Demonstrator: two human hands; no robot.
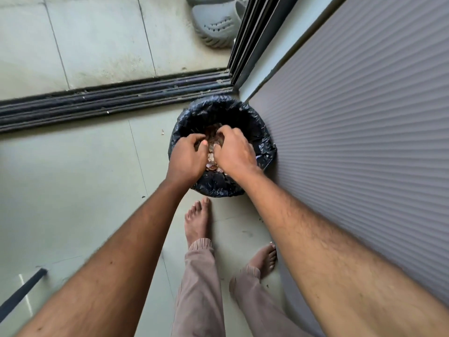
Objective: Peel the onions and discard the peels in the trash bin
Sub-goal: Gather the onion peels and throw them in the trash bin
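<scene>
Hovering over 1 trash bin [263,144], 2 hands' grips curled on onion peels [211,144]: left hand [187,158], right hand [234,152].

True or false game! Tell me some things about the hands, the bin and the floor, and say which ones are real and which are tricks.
1. Both hands, left hand and right hand, are over the trash bin. True.
2. The bin has a white bag in it. False: the liner is black.
3. Onion peels lie inside the bin. True.
4. The person wears shoes. False: the feet are bare; grey clogs sit beyond the door track.
5. The bin stands in the middle of the floor. False: it stands in the corner beside the ribbed wall.
</scene>
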